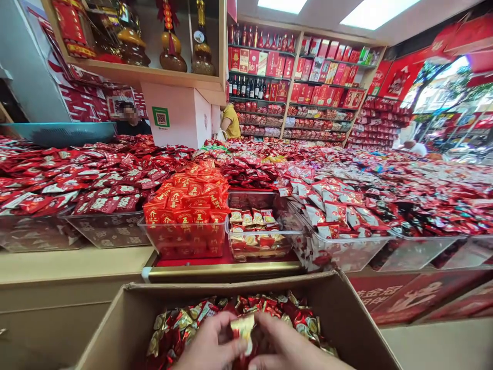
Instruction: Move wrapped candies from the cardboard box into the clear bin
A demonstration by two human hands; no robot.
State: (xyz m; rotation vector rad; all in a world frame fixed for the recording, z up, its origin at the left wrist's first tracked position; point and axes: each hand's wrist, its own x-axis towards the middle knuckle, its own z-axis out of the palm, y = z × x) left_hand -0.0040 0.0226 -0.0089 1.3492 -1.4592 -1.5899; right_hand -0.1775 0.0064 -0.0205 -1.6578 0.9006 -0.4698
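Observation:
My left hand (pixel 210 343) and my right hand (pixel 290 345) meet low in the head view, inside an open cardboard box (pixel 365 329). Between them is a gold-and-red wrapped candy (pixel 244 329). My left thumb and fingers are closed on it, while my right fingers curl against its other side. Many loose candies (pixel 181 321) in red and gold wrappers fill the box around and under my hands. Beyond the box stands a clear plastic bin (pixel 262 247) partly filled with similar gold-and-red candies in rows.
A bin heaped with orange-red packets (pixel 188 200) stands left of it, and one with white-and-red packets (pixel 335 205) right. More heaped bins line the counter. A blue basin (pixel 65 133) sits far left. Beyond are shelves (pixel 295 72) and a person in yellow (pixel 231 122).

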